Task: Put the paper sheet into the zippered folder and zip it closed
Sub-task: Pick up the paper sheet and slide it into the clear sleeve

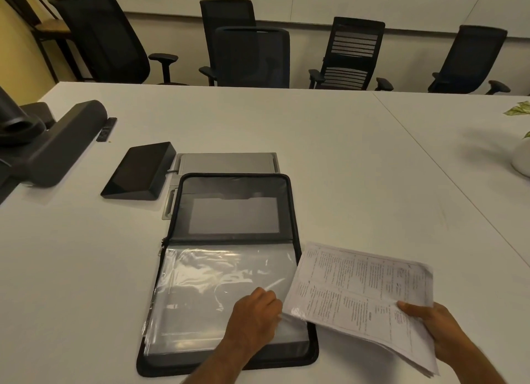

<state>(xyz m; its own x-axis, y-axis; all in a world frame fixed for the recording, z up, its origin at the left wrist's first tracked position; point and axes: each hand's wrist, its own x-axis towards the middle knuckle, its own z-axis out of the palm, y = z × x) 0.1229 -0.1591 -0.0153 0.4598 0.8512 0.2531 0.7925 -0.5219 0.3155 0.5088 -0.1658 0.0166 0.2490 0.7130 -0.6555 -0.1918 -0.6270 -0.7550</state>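
Observation:
A black zippered folder (pixel 235 188) lies open on the white table, its near half filled with clear plastic sleeves (pixel 206 280). My left hand (pixel 255 314) rests on the sleeves at their right edge, fingers pinching the top sleeve's lifted edge. My right hand (pixel 433 329) holds printed paper sheets (pixel 361 291) by their near right corner, tilted, with the left edge touching the sleeve opening beside my left hand.
A dark tablet-like device (pixel 140 171) and a grey panel (pixel 226 161) lie just beyond the folder. A black bar-shaped device (pixel 60 142) and a remote (pixel 106 129) sit at the left. A white pot (pixel 523 158) stands at the right edge. Office chairs (pixel 252 57) line the far side.

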